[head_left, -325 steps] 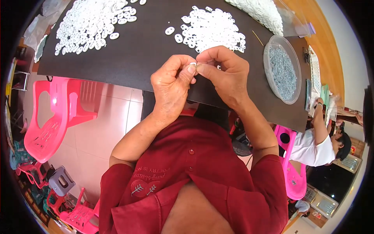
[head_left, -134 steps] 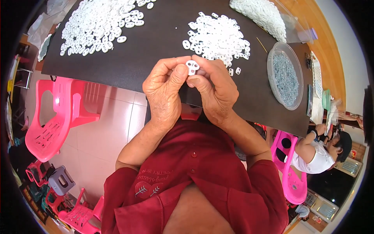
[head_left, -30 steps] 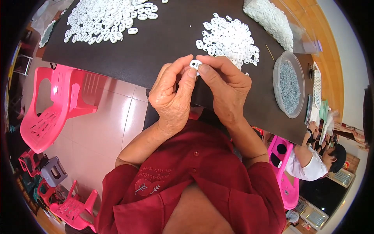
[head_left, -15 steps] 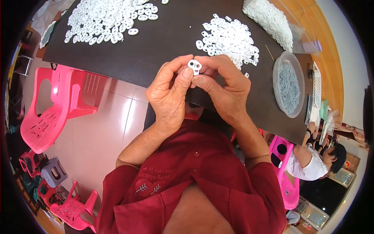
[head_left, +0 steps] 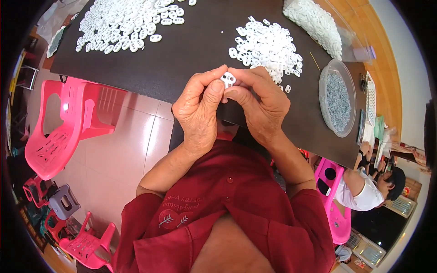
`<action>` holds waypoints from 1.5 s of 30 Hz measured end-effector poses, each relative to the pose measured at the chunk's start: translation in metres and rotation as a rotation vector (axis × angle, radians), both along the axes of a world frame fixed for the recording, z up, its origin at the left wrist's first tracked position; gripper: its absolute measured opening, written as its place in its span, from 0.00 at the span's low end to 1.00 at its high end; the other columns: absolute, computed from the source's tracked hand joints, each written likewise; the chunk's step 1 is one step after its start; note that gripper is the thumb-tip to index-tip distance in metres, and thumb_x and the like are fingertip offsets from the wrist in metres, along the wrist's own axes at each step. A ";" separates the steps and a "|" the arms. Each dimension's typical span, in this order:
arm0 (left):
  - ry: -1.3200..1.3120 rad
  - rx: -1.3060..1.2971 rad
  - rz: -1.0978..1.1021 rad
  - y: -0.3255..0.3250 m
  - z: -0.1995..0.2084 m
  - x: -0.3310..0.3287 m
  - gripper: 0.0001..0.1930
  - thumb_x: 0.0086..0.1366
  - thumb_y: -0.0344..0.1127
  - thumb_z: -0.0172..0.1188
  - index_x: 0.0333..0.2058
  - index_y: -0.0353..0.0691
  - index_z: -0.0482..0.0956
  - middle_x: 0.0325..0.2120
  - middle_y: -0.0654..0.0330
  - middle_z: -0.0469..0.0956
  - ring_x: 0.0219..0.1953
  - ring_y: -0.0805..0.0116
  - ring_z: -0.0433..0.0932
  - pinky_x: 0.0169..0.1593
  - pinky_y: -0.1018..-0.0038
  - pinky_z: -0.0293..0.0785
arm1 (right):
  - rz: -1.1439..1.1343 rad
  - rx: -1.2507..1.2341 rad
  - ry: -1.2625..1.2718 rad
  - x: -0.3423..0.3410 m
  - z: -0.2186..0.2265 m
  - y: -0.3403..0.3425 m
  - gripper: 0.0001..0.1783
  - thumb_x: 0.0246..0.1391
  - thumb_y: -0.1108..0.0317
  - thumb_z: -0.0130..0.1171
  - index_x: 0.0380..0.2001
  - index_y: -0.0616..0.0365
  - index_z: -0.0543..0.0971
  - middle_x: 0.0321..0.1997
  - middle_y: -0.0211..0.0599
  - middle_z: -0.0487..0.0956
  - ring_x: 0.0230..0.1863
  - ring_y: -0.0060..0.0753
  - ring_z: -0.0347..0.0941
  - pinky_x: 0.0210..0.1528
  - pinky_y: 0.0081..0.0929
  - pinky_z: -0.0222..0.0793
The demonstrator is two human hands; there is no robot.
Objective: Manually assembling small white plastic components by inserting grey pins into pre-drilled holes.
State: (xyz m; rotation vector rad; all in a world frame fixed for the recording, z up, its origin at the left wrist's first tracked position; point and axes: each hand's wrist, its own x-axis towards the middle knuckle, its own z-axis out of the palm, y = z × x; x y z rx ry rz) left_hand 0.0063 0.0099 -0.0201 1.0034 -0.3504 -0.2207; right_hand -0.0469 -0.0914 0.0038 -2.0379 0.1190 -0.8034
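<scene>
Between the fingertips of both hands is a small white plastic piece with several holes (head_left: pixel 228 80), held up just over the table's near edge. My left hand (head_left: pixel 200 107) pinches it from the left, thumb against its lower side. From the right, my right hand (head_left: pixel 262 102) grips it between thumb and forefinger. The fingers hide its edges, so I cannot tell whether it is one part or two pressed together. Beyond my right hand lies a pile of small white pieces with holes (head_left: pixel 266 45). A larger heap of white oval two-hole pieces (head_left: pixel 123 22) spreads at the far left.
At right on the dark table (head_left: pixel 191 59) stands a clear round tub (head_left: pixel 324 98) of small metal parts, with a thin stick (head_left: pixel 315 61) beside it. A bag of white pieces (head_left: pixel 314 25) lies far right. Pink chairs (head_left: pixel 68 123) stand left; another person (head_left: pixel 364 191) sits right.
The white piece has turned slightly between my fingers, and more of its holes face up. Both hands stay in nearly the same place.
</scene>
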 end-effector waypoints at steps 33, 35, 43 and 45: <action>0.019 0.096 0.050 0.000 0.002 -0.004 0.09 0.62 0.26 0.56 0.41 0.31 0.77 0.28 0.64 0.73 0.26 0.81 0.71 0.31 0.86 0.70 | -0.019 0.564 0.123 0.001 0.014 0.008 0.08 0.51 0.78 0.56 0.36 0.65 0.80 0.32 0.28 0.78 0.34 0.16 0.70 0.38 0.13 0.65; 0.003 0.114 0.059 0.001 0.001 -0.004 0.09 0.61 0.26 0.56 0.41 0.31 0.77 0.27 0.64 0.72 0.26 0.81 0.71 0.31 0.86 0.69 | -0.042 0.600 0.110 0.002 0.014 0.007 0.08 0.51 0.79 0.57 0.36 0.65 0.80 0.33 0.29 0.78 0.34 0.16 0.70 0.39 0.14 0.65; 0.009 0.138 0.077 -0.001 0.002 -0.003 0.10 0.61 0.24 0.57 0.41 0.31 0.77 0.26 0.64 0.72 0.26 0.80 0.71 0.30 0.86 0.69 | -0.099 0.538 0.122 0.002 0.014 0.005 0.08 0.50 0.78 0.58 0.36 0.66 0.80 0.33 0.30 0.78 0.35 0.17 0.71 0.39 0.14 0.65; 0.007 0.148 0.081 0.000 0.001 -0.003 0.09 0.61 0.24 0.57 0.41 0.31 0.77 0.27 0.64 0.72 0.26 0.81 0.71 0.30 0.86 0.69 | -0.102 0.538 0.125 0.003 0.013 0.006 0.08 0.50 0.78 0.58 0.36 0.66 0.80 0.32 0.31 0.79 0.34 0.17 0.71 0.39 0.14 0.66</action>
